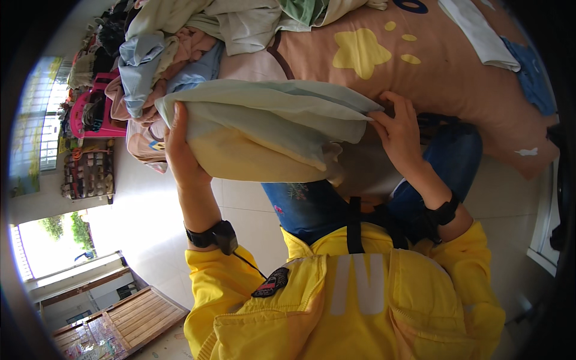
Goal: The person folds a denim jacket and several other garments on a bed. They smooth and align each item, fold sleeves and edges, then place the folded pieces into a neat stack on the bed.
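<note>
A thin, pale cloth garment (pixel 252 129), light blue-green over cream, is stretched between my hands above my lap. My left hand (pixel 182 147) grips its left end, the thumb on top and the other fingers hidden behind the fabric. At the gathered right end, my right hand (pixel 399 132) pinches the edge between thumb and fingers. Folds run lengthwise between the hands, and a loose, crumpled corner hangs near the right end. Behind it lies the brown bedspread (pixel 450 78) with a yellow star print.
Crumpled clothes (pixel 144 66) heap at the bed's left. A folded white cloth (pixel 480 33) and a blue garment (pixel 528 75) lie at the right. A pink chair (pixel 90 114) and a filled rack (pixel 89 171) stand at the left; a wooden door (pixel 129 318) is lower left.
</note>
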Demonstrator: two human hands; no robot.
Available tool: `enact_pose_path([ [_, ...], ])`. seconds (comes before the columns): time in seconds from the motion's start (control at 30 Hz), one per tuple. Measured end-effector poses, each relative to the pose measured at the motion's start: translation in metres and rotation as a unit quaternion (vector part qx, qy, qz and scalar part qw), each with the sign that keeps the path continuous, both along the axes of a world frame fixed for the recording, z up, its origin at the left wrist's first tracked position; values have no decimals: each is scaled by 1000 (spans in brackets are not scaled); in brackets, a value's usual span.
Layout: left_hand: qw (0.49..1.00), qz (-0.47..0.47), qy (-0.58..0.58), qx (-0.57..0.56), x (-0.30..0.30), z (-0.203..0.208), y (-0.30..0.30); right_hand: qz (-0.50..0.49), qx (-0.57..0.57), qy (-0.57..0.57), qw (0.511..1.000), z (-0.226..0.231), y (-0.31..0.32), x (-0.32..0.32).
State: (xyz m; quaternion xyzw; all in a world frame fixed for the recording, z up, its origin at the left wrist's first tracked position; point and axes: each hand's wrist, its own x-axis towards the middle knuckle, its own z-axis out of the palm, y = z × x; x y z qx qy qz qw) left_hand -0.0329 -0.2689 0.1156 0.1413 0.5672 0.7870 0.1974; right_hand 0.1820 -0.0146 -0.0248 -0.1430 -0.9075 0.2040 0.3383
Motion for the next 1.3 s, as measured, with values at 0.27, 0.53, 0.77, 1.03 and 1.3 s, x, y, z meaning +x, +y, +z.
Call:
enact_pose_path([
  [0.27, 1000, -13, -13, 13, -2, -1, -5, 26, 71, -31, 997, -4, 4, -5],
  [0.53, 998, 54, 10, 8, -6, -4, -7, 51, -84, -25, 995, 16, 36, 0],
  [0.77, 989, 59, 116, -75, -5, -4, -12, 47, -118, 6, 992, 82, 85, 45],
  [1.03, 845, -219, 469, -133, 12, 20, -16, -68, 16, 143, 987, 128, 96, 98],
  [1.3, 857, -317, 373, -159, 16, 46, -21, -6, -79, 110, 991, 184, 89, 169],
])
